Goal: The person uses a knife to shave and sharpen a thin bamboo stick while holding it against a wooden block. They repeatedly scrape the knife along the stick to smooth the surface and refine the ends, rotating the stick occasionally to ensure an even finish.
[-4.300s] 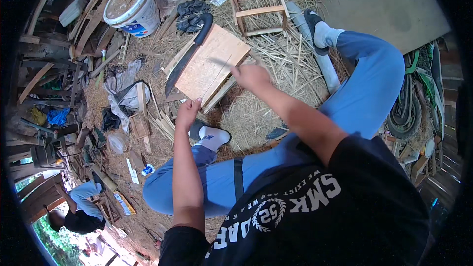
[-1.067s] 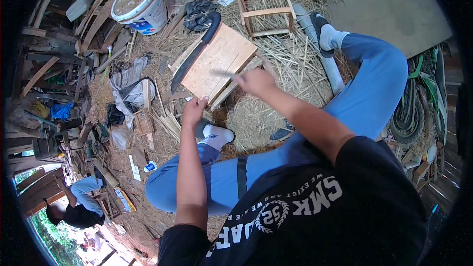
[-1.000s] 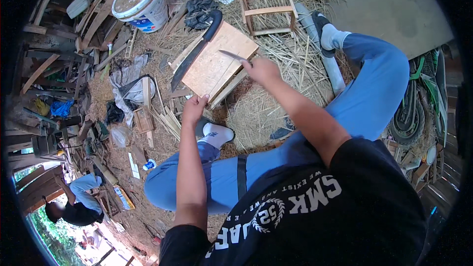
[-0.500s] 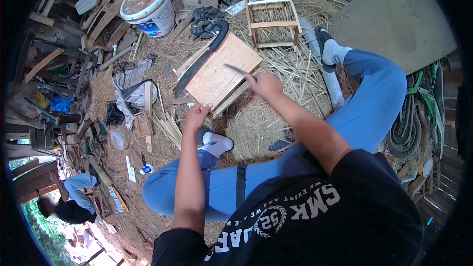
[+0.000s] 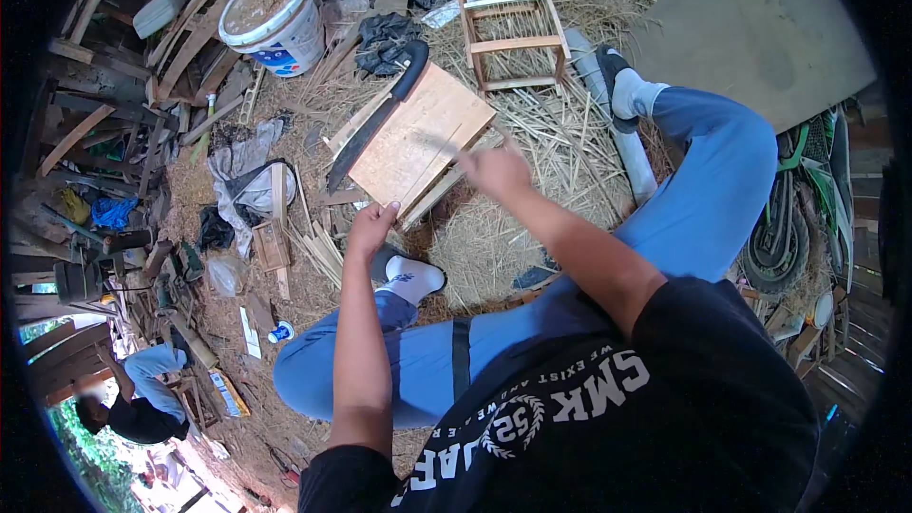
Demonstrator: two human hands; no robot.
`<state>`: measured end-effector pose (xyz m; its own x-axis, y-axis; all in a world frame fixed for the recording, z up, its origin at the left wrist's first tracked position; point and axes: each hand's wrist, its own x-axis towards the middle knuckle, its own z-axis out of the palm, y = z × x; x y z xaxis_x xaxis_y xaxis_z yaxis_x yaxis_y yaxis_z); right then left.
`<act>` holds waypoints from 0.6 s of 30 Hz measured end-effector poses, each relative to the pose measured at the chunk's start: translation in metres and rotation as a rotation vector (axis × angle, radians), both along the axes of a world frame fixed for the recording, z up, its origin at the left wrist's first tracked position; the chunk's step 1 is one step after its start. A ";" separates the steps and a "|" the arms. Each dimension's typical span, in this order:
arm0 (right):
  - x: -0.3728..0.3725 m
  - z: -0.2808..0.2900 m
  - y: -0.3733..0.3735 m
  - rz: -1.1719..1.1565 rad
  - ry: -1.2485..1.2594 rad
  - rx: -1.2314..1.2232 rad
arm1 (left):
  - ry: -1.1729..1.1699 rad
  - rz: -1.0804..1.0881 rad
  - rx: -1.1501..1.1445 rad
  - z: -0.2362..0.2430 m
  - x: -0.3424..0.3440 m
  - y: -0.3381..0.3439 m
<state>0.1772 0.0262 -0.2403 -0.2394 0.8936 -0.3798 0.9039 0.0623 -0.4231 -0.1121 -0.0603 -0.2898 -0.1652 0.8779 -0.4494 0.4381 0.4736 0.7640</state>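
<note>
My right hand (image 5: 501,174), smeared by motion, is closed around the handle end of a small knife (image 5: 435,143). Its blurred blade reaches over the right part of a pale wooden board (image 5: 404,157). At the board's near corner, my left hand (image 5: 373,228) pinches the end of what looks like a thin bamboo strip (image 5: 418,192) slanting across the wood. Along the board's left side lies a machete (image 5: 372,130) with a black handle pointing away from me.
Beyond the board stands a small wooden frame with slats (image 5: 516,43). A white bucket (image 5: 275,24) is at the far left. Split sticks (image 5: 318,245) lie beside my left foot, and straw covers the ground. Another person (image 5: 142,399) sits at the lower left.
My right hand and the knife have shifted slightly toward me and left, now blurred. The whole view has slid a little left. My left hand keeps its place at the board's corner.
</note>
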 end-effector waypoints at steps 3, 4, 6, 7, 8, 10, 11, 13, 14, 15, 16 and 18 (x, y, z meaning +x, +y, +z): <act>0.012 -0.008 0.021 -0.074 0.027 0.084 | -0.011 -0.002 0.011 -0.002 0.001 0.005; 0.009 -0.009 0.013 0.041 0.015 0.111 | -0.013 -0.006 0.013 -0.004 0.001 0.005; 0.008 -0.009 0.002 0.061 0.011 0.185 | -0.041 0.004 0.023 -0.005 -0.003 0.002; 0.007 -0.008 0.000 0.074 0.007 0.228 | -0.055 0.010 0.028 -0.006 -0.004 0.000; 0.010 -0.006 0.015 -0.084 0.049 0.127 | -0.045 0.010 0.030 -0.008 -0.004 0.000; 0.011 -0.004 0.025 -0.256 0.014 0.054 | -0.019 -0.009 0.023 -0.004 -0.001 0.003; 0.009 -0.005 0.015 -0.087 -0.023 0.035 | -0.035 -0.006 0.011 -0.002 0.001 0.001; -0.001 0.012 -0.004 0.267 -0.096 0.018 | -0.065 0.015 0.008 -0.001 -0.002 -0.001; -0.001 0.007 -0.004 0.198 -0.031 0.016 | -0.004 0.015 -0.015 0.003 -0.001 -0.001; 0.004 0.005 0.005 0.070 -0.008 0.032 | -0.003 0.011 -0.010 0.010 0.005 0.003; 0.011 0.003 0.020 -0.054 0.017 0.045 | -0.001 0.009 -0.008 0.014 0.011 0.005; 0.010 0.005 0.024 -0.129 0.101 0.017 | 0.005 0.010 -0.013 0.014 0.011 0.001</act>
